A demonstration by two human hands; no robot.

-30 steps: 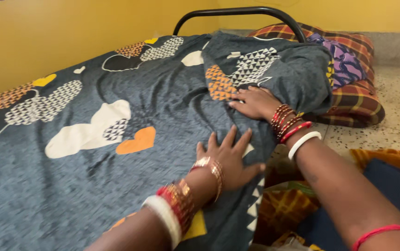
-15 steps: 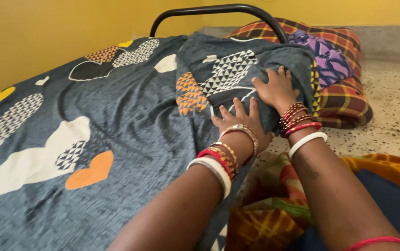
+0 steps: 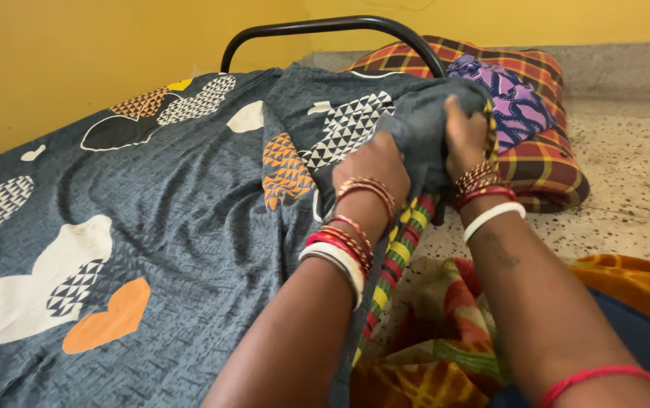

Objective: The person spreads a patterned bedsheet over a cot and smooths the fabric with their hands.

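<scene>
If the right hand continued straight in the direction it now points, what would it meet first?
Probably the black metal bed rail; the right hand, gripping the grey bedsheet, points up toward it. Depth is unclear.

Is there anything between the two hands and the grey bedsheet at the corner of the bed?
No, nothing visible stands between them. The left hand and the right hand both grip the bunched grey bedsheet directly at the bed corner, below the black metal rail. The checked pillow lies behind, to the right.

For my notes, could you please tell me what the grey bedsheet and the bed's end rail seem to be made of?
Grey bedsheet: soft woven cloth, probably cotton, matte; it creases and bunches in both hands. End rail: likely metal tube, painted glossy black; smooth bend with highlights.
</scene>
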